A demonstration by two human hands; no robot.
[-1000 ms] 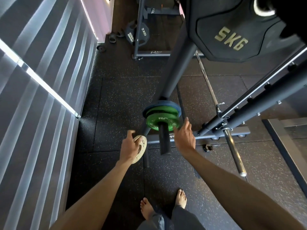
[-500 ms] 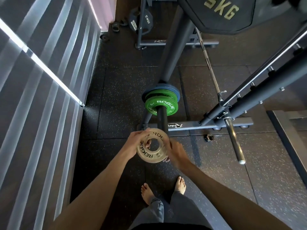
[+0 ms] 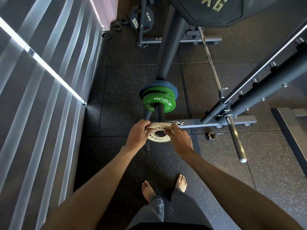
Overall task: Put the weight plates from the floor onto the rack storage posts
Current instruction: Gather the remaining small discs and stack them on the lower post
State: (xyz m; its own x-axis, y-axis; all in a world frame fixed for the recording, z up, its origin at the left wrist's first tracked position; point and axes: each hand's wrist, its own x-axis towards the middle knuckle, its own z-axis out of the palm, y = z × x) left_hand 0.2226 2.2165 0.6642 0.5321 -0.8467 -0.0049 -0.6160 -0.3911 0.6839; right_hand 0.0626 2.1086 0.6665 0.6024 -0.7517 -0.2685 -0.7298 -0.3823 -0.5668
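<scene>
Holding the white plate at the storage post's tip, the left hand and right hand each had a grip pinching its rim. The green plates and blue plate were already loaded on the post, and this one was not yet on.

Speckled black rubber floor: rack base rail, small metal clip, bare feet on it
</scene>
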